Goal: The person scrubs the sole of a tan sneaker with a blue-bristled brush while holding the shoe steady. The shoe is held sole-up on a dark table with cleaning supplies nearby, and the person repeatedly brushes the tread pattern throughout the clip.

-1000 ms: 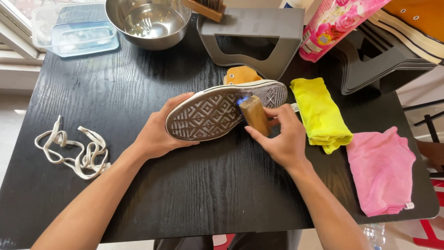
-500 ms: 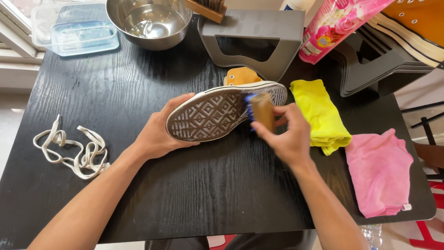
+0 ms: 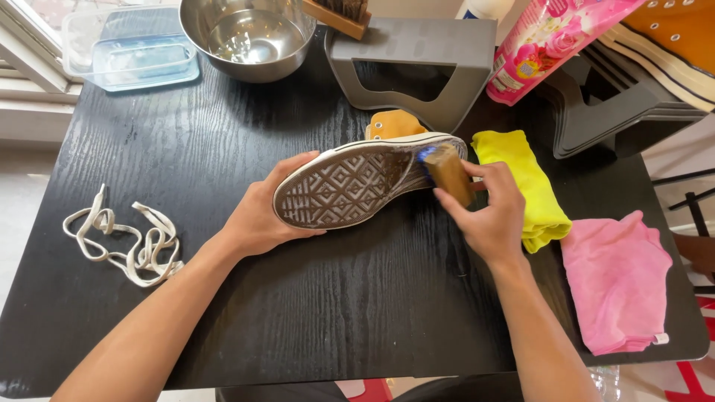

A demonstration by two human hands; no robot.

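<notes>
On the black table (image 3: 223,313), the left hand (image 3: 257,219) wraps the heel of one shoe (image 3: 357,186) lying sole-up at centre; the right hand (image 3: 488,216) closes around one wooden brush (image 3: 449,173) pressed on the sole's toe end; two cloths, pink (image 3: 618,286) and yellow (image 3: 521,182), lie right; one lace bundle (image 3: 123,242) left; one steel bowl (image 3: 249,33) far.

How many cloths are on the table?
2: a yellow cloth beside the right hand, right of the shoe, and a pink cloth near the table's right edge. None appear hidden.
</notes>
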